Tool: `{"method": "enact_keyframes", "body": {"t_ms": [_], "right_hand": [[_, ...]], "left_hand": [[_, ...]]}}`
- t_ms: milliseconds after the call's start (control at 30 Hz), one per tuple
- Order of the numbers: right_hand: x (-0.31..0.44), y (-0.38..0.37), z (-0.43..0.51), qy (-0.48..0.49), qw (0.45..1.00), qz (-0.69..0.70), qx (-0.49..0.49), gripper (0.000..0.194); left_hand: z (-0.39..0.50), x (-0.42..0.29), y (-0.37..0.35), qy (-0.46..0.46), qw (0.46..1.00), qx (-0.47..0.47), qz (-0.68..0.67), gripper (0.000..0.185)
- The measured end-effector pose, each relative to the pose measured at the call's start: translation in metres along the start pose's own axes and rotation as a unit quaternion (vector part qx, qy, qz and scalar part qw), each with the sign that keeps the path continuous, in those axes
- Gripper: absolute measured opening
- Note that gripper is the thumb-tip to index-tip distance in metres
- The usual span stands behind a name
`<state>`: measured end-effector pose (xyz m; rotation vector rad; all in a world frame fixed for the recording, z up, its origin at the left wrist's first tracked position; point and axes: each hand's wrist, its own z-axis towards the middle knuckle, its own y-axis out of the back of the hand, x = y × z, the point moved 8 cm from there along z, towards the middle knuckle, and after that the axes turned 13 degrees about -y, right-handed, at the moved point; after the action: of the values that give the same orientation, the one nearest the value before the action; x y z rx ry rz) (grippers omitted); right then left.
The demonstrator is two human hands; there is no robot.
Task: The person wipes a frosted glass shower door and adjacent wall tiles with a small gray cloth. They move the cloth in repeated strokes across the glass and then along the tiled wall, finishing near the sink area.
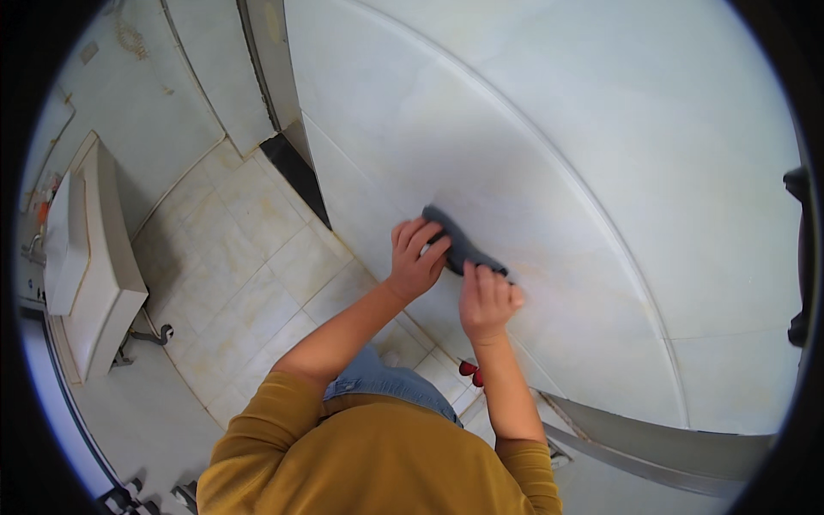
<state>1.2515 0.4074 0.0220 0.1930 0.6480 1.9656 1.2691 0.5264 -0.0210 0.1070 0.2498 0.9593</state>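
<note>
A dark grey cloth [460, 241] lies stretched between my two hands, in front of the pale marbled wall tiles [553, 212]. My left hand [417, 257] grips its upper left part, with the fingers curled over it. Lower and to the right, my right hand [490, 299] pinches the cloth's other end with thumb and fingers. The cloth is close to the wall; whether it touches the tiles is hard to tell. Its edges are slightly blurred.
A white washbasin [103, 277] with a tap stands at the left, a dark drain pipe [151, 335] beneath it. Marbled tiles [257, 270] cover the floor. A dark threshold strip [296, 180] lies by the door frame. A curved white trim [560, 154] crosses the wall. Small red objects [470, 370] show beside my right forearm.
</note>
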Motion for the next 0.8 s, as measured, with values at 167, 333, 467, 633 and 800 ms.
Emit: {"method": "enact_keyframes", "body": {"t_ms": [167,333,467,633,800], "right_hand": [[-0.005,0.009,0.009,-0.008,1.0,0.021,-0.017,0.019],[-0.014,0.041,0.086,-0.079,0.983,0.002,-0.164,0.016],[-0.004,0.031,0.092,-0.085,0.98,-0.011,-0.179,0.014],[0.035,-0.026,0.046,-0.047,0.997,0.023,-0.049,0.024],[0.064,-0.05,0.075,-0.05,0.997,0.027,-0.045,0.026]], "left_hand": [[0.007,-0.001,0.001,0.025,0.999,0.018,0.022,0.033],[0.108,0.014,0.018,-0.083,0.993,-0.068,0.054,0.029],[0.116,0.027,0.017,-0.099,0.993,-0.051,0.05,0.027],[0.039,0.06,0.023,-0.08,0.996,-0.023,0.034,0.024],[0.048,0.11,0.038,-0.065,0.997,0.003,0.034,0.023]]}}
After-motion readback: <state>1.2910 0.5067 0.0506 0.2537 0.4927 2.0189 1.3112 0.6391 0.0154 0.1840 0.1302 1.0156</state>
